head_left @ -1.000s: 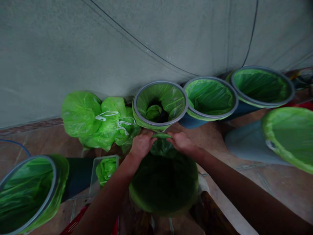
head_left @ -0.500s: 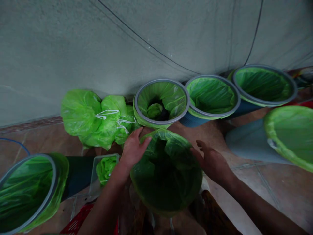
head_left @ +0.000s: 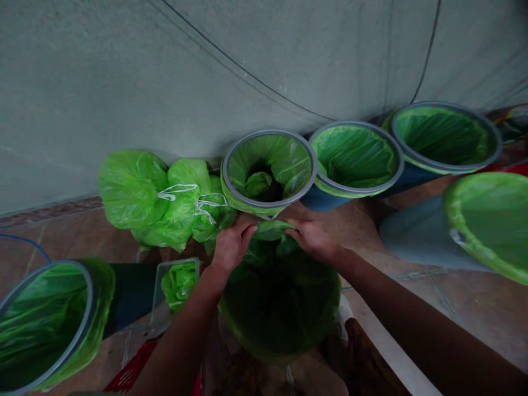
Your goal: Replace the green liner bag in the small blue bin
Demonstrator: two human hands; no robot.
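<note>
Handling of a green liner [head_left: 272,230] at the near bin [head_left: 278,357], head view; the film appears thin, so an uneven or hard pull could tear it or draw one side down into the bin; a light fingertip hold could let the far edge slip free, and a strong tug towards the body could tip the bin; the knuckles, working close to the grey-rimmed bin [head_left: 268,204] just beyond, could knock it. The liner's far edge lies between the two hands; the left hand [head_left: 229,248] pinches it at one end, thumb and fingers together, and the right hand [head_left: 317,241] pinches it at the other; the rest of the liner spreads below the hands, towards the body, its interior too dark to read. Tied green bags [head_left: 134,190] rest against the wall [head_left: 124,71]; a clear box [head_left: 158,300] holding folded green film stands beyond the left forearm, on the tiled floor [head_left: 412,300].
</note>
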